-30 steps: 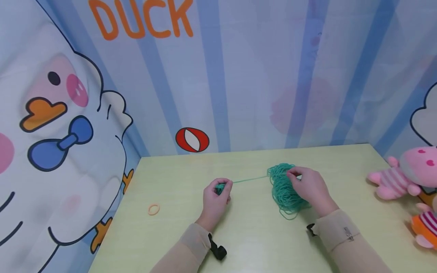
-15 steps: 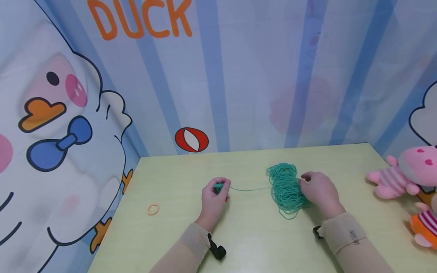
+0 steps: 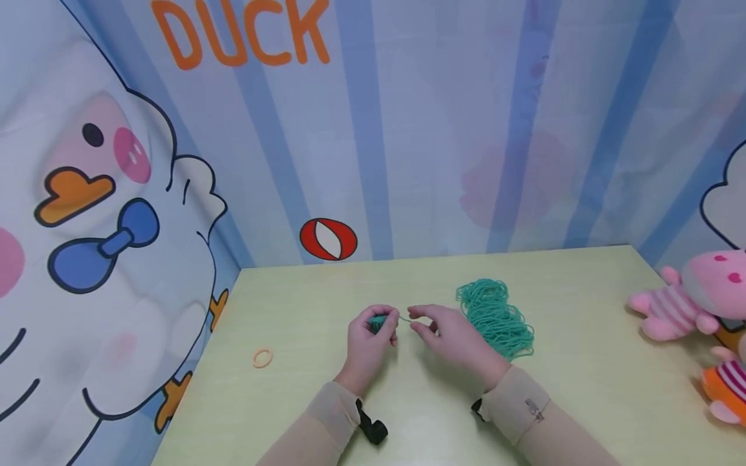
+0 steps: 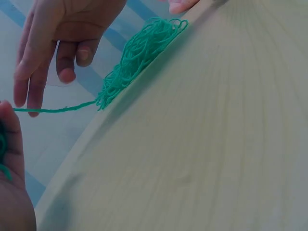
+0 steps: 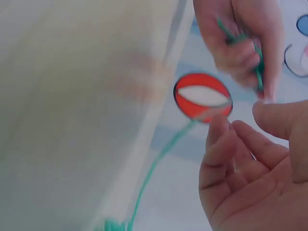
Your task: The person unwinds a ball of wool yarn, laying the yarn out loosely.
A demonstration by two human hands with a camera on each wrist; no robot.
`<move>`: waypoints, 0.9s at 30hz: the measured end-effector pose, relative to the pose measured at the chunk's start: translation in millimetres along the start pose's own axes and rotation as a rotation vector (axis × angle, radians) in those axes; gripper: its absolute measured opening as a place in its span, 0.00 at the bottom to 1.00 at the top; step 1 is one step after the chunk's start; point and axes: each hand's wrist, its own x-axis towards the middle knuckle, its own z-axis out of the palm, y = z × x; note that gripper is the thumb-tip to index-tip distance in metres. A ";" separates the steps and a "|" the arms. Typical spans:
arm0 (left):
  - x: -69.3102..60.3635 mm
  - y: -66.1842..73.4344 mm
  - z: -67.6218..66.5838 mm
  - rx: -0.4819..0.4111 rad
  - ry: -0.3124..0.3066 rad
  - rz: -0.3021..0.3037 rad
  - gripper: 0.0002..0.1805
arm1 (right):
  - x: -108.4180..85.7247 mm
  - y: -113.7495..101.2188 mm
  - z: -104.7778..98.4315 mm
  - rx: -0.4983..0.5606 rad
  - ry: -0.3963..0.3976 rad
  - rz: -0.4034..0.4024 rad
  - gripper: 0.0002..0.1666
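Observation:
In the head view my left hand [image 3: 370, 343] grips a small wound bundle of green yarn [image 3: 377, 322], partly covered by the fingers. A single strand [image 4: 62, 109] runs from it to a loose heap of green yarn [image 3: 495, 317] lying on the table. Close to the right of the left hand is my right hand [image 3: 457, 336], thumb and fingers spread apart. Its fingertips are at the strand in the left wrist view, and the right wrist view shows thumb and fingers apart with nothing pinched.
A small orange ring [image 3: 262, 358] lies on the pale table [image 3: 303, 304] left of the hands. Two plush toys, a pink one [image 3: 676, 301] and an orange one [image 3: 725, 385], are at the right edge. A printed curtain [image 3: 419, 129] hangs behind the table.
The right hand moved from the yarn heap leftward to beside the left hand. The strand, taut a second ago, slackened. The left hand stayed in place, holding its yarn bundle.

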 end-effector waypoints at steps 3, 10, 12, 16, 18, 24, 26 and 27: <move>-0.8 -2.0 1.5 -0.021 -0.012 0.015 0.10 | 4.1 -3.0 10.4 -0.027 0.014 0.003 0.18; 0.5 -4.7 0.9 -0.003 -0.025 0.021 0.11 | 3.2 2.5 9.0 -0.027 0.075 0.025 0.14; 0.9 -5.2 -0.7 0.002 -0.030 0.023 0.10 | 3.6 3.7 8.1 -0.019 0.059 0.009 0.20; 0.0 -2.7 -2.6 -0.004 -0.057 0.021 0.10 | 6.1 3.2 9.4 -0.029 0.025 -0.029 0.27; -1.2 -1.8 -2.7 -0.008 -0.068 0.013 0.10 | 7.9 2.6 11.8 -0.040 0.021 -0.030 0.21; -2.6 -0.4 -1.1 -0.008 -0.062 0.005 0.10 | 9.8 2.0 13.1 -0.010 0.046 0.031 0.11; -2.2 0.5 -0.2 -0.013 -0.059 0.013 0.10 | 8.7 4.2 8.0 -0.004 0.078 0.044 0.11; -1.9 1.0 0.3 -0.014 -0.059 0.018 0.10 | 8.3 6.2 4.2 -0.006 0.104 0.048 0.12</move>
